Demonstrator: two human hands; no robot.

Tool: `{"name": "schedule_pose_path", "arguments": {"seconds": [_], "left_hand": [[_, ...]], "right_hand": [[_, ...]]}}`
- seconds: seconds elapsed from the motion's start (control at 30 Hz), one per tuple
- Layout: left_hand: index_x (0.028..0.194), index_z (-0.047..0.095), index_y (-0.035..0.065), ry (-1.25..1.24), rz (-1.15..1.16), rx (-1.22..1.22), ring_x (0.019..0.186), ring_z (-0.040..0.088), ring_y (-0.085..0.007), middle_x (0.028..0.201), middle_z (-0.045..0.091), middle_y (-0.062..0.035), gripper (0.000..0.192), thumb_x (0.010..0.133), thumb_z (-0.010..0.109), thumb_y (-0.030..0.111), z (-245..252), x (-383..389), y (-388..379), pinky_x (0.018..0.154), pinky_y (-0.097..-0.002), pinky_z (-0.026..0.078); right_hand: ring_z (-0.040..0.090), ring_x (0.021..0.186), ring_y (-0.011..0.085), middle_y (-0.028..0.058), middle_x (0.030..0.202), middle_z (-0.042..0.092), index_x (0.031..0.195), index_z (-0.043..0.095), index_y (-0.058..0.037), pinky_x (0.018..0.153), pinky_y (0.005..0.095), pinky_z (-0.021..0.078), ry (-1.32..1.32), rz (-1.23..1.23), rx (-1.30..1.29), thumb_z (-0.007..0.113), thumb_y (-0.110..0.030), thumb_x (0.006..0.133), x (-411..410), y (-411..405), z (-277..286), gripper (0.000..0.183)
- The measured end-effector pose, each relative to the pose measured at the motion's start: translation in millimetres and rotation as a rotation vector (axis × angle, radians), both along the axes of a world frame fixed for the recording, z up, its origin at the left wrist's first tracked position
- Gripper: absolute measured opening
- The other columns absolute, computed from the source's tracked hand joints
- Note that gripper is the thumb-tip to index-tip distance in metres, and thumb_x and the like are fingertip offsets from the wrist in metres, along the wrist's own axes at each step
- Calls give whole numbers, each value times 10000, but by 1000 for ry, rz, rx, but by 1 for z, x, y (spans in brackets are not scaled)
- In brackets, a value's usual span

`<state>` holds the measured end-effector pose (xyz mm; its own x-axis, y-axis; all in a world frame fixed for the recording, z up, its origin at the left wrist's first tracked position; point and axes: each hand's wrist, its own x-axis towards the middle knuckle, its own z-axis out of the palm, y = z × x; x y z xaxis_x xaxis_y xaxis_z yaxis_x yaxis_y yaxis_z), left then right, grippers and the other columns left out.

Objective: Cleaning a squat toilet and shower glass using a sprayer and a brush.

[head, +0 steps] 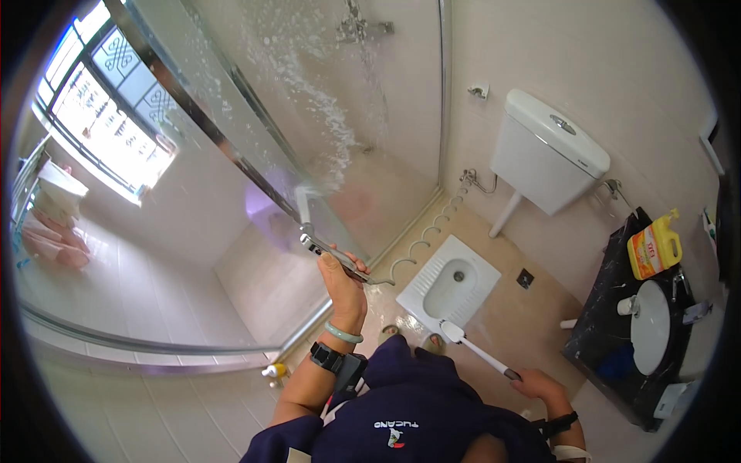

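Note:
My left hand (346,292) grips a chrome handheld bidet sprayer (330,250). Water (333,124) from it splashes over the glass shower panel (255,58) in front of me. A coiled hose (425,234) links the sprayer to a wall valve (472,176). Low on my right side, my right hand (539,384) holds the dark grip end of a white long-handled brush (483,356). The brush head hangs in front of my feet, by the near edge of the white squat toilet (457,276); whether they touch, I cannot tell.
A white cistern (550,153) hangs on the wall. To the right, a black stone counter (599,335) carries a washbasin (651,330) and a yellow jug (654,246). A metal door rail (214,130) crosses the left. A yellow-and-white bottle (274,370) is near the shower's threshold.

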<state>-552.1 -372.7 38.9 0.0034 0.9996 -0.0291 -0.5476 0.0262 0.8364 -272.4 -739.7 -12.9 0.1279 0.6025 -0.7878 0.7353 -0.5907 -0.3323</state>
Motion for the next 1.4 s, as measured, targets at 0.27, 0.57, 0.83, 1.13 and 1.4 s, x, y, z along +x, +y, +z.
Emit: {"name": "schedule_pose_path", "arguments": {"seconds": [0.27,0.57,0.83,1.13,1.4], "left_hand": [[1185,332,98,-35,41,-133,650,491,-164,812,482,-67,427,973,386,464,-19,-32,1,598,-330,454],[1152,360,97,-168,-84,-456,618,508,-181,764,496,-70,385,988,339,445,-97,-86,-56,571,-346,470],[1090,421,88,359,-402,-208,556,481,-125,726,480,-38,391,985,344,457,-121,-118,-68,489,-271,421],[1043,535,77,1234,-1161,355,806,606,-374,801,619,-186,419,948,410,466,-137,-53,-74,722,-443,458],[1122,559,130,1483,-1757,791,918,611,-376,910,648,-187,464,934,392,520,-129,31,-141,801,-445,467]], "right_hand": [[606,891,385,222,927,636,1039,585,-37,795,436,463,-27,-58,-102,551,-315,834,-31,-12,16,347],[603,942,390,224,986,633,1118,558,-50,832,456,467,-199,14,-175,544,-290,848,-68,-27,30,362],[605,928,391,219,983,631,1124,538,-42,818,472,468,-253,-130,-152,539,-287,852,-101,-62,27,366],[600,928,395,230,962,630,1130,543,-47,816,466,463,-165,-342,-202,556,-281,854,-151,-139,20,362],[612,919,384,205,972,640,1116,547,-77,797,482,476,-150,-536,-106,529,-314,850,-171,-232,-46,356]]}}
